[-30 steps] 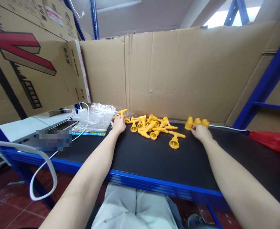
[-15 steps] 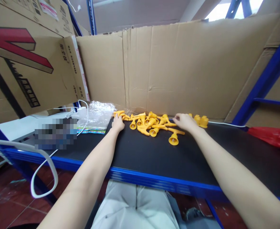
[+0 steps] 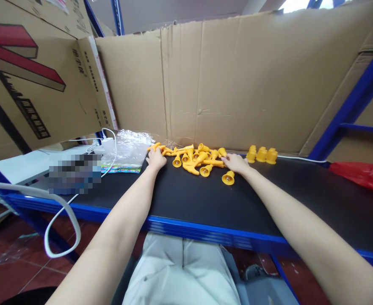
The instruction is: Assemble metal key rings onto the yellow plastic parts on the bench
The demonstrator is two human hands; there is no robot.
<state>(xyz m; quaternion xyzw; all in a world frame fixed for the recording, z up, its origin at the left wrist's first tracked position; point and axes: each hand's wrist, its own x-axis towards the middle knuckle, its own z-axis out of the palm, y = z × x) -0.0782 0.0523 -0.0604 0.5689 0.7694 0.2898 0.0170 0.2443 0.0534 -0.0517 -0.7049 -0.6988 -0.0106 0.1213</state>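
Observation:
A loose pile of yellow plastic bells (image 3: 205,170) with T-shaped handles lies along the back of the black shelf; small metal clappers show inside some. My left hand (image 3: 156,159) is at the pile's left end, its fingers closed around a yellow handle (image 3: 154,146) that pokes up beyond them. At the right end is my right hand (image 3: 236,163), palm down, fingertips drawn together among the bell handles; what they grip is hidden. Just in front of it lies one bell (image 3: 228,178), its mouth facing me. Several yellow bell cups (image 3: 261,154) stand stacked to the right.
Clear plastic bags (image 3: 129,148) lie left of the pile, beside a white cable and plug (image 3: 109,145). A cardboard sheet (image 3: 237,84) walls off the back. A big carton (image 3: 46,84) juts in at left. Red plastic (image 3: 360,176) lies far right.
My right hand has moved left, away from the stacked cups to the pile, now covering the front bell's handle. That bell has shifted slightly left. My left hand stays at the left end.

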